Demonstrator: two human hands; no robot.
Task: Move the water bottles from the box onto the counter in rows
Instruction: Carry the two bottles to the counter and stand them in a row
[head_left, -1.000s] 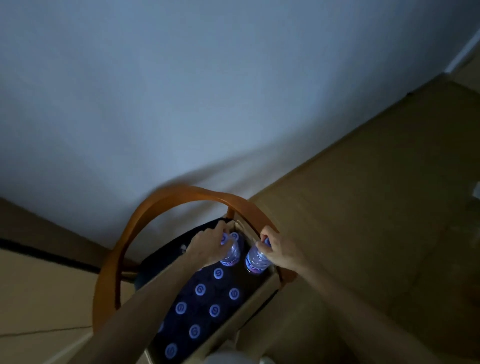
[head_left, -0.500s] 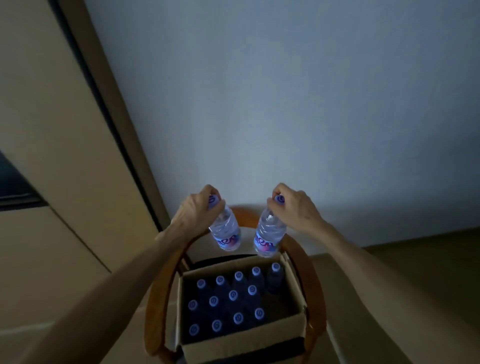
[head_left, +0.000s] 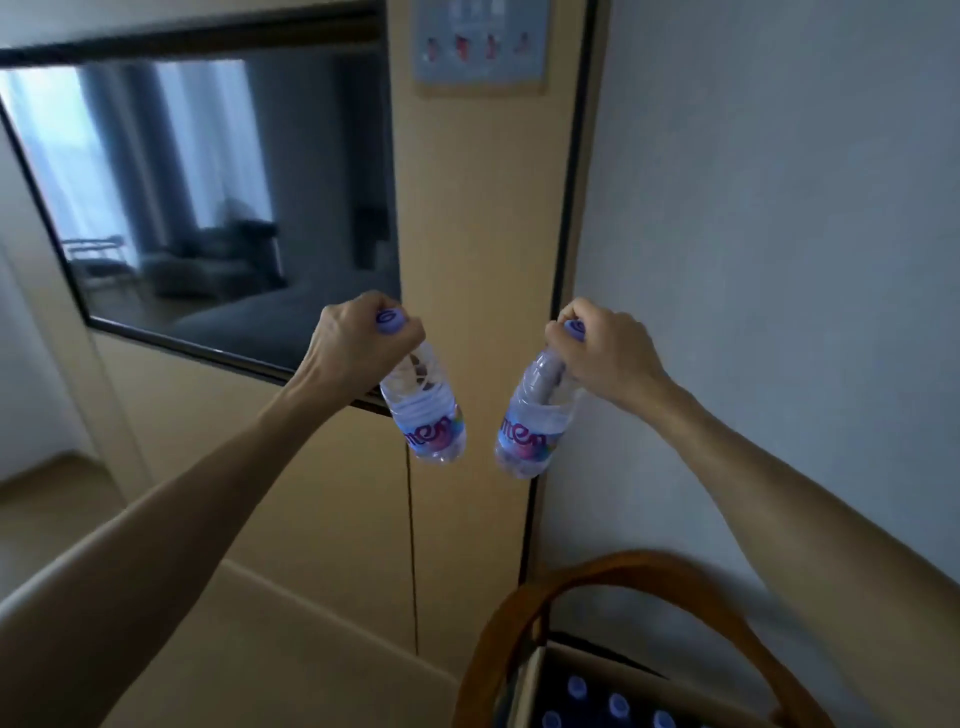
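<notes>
My left hand grips the neck of a small clear water bottle with a purple cap and a coloured label; the bottle hangs tilted in the air. My right hand holds a second such water bottle by its neck, also tilted, close beside the first. Both are raised well above the cardboard box at the bottom right, where several purple-capped bottles stand upright. The counter is not in view.
The box sits on a chair with a curved wooden back. A wall-mounted dark screen hangs on the beige panel ahead at left, a framed notice above centre, and a grey wall fills the right.
Both hands have lifted one bottle each out of the box and carried them up and leftward. My head has turned left, so the box has slid to the bottom right corner.
</notes>
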